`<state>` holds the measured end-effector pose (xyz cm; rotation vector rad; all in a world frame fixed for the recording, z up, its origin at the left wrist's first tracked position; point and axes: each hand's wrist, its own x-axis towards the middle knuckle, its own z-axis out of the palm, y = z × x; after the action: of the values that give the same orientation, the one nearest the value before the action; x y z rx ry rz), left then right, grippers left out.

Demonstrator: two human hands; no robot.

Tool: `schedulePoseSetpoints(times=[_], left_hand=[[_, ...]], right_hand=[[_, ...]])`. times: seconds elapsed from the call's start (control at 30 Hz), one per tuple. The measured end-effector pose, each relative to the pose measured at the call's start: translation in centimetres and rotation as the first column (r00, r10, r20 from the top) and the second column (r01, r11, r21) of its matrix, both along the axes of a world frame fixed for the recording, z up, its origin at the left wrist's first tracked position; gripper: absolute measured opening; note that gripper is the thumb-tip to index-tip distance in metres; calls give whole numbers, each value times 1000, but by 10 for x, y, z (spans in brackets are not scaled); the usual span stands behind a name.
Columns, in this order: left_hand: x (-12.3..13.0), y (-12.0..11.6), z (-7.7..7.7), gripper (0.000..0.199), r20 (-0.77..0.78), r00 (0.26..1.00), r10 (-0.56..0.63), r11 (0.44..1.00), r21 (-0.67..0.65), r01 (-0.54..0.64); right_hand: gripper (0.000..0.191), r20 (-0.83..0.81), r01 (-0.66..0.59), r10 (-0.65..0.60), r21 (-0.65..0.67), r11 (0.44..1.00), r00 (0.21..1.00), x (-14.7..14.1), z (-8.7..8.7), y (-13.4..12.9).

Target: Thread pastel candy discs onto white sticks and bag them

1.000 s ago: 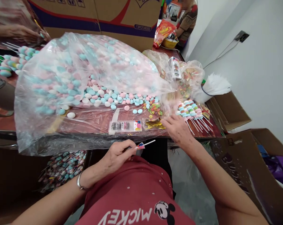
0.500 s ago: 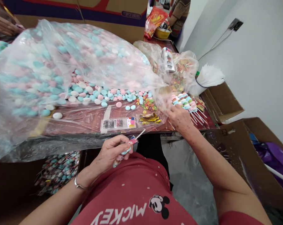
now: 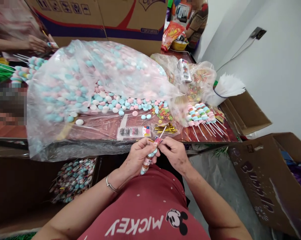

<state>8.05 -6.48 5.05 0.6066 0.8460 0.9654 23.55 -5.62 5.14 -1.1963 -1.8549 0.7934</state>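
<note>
My left hand (image 3: 137,156) is closed around a candy skewer (image 3: 147,162) of pastel and brown pieces in a clear printed wrapper. It is tilted, its white stick pointing up and away from me. At the gathered wrapper neck my right hand (image 3: 174,151) pinches with thumb and fingers. A short gold twist tie (image 3: 151,140) shows across that neck; its far end is hidden by my right fingers. Just beyond my hands lie a bundle of gold twist ties (image 3: 165,128) and a stack of printed clear wrappers (image 3: 134,132).
A large plastic bag (image 3: 115,63) spills pastel candies over the table (image 3: 103,128). Unwrapped candy skewers (image 3: 200,113) lie right, near a cup of white sticks (image 3: 220,96). Below left, a box holds wrapped skewers (image 3: 74,180). Another person's hand (image 3: 38,43) works at far left.
My right hand has come from beside the unwrapped skewers to the wrapper neck, meeting my left hand. The gold tie now shows there. The view has shifted left.
</note>
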Motion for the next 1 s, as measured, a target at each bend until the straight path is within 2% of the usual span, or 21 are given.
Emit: schedulePoseSetpoints(times=[0.13,0.33,0.43,0.5,0.57,0.67,0.73,0.8,0.9,0.97,1.0], left_hand=[[0,-2,-3,34,-56,996,71,997,40,-69],[-4,1,-5,28,-160,984,79,997,28,-76],[-7,3,-8,25,-172,981,91,996,14,-90],[-8,6,-8,23,-197,977,80,997,18,-78],[-11,11,-7,20,-259,966,29,999,45,-17],[-17,23,-3,12,-370,918,-140,983,63,175],[-22,34,1,5,-440,852,-284,942,36,333],[-27,44,5,5,-502,750,-432,869,-9,495],[-32,55,8,10,-481,601,-639,706,-57,706],[-34,59,7,10,-401,542,-738,611,-58,790],[-35,61,7,8,-365,526,-768,581,-54,812]], right_hand=[[26,42,-31,30,7,1000,999,0,1,2],[25,120,-99,92,49,994,989,-2,-5,5],[25,300,-89,19,223,971,954,-3,-8,2],[27,459,-127,-88,419,899,884,-2,-8,0],[27,577,-252,-133,537,805,806,2,-7,2],[26,685,-496,-26,553,669,728,10,0,9],[29,721,-609,58,536,585,690,13,5,16],[31,734,-670,138,505,545,665,13,12,21],[30,729,-731,285,410,545,622,8,23,24],[30,726,-762,362,339,552,585,4,30,24],[30,727,-773,385,311,554,568,3,33,24]])
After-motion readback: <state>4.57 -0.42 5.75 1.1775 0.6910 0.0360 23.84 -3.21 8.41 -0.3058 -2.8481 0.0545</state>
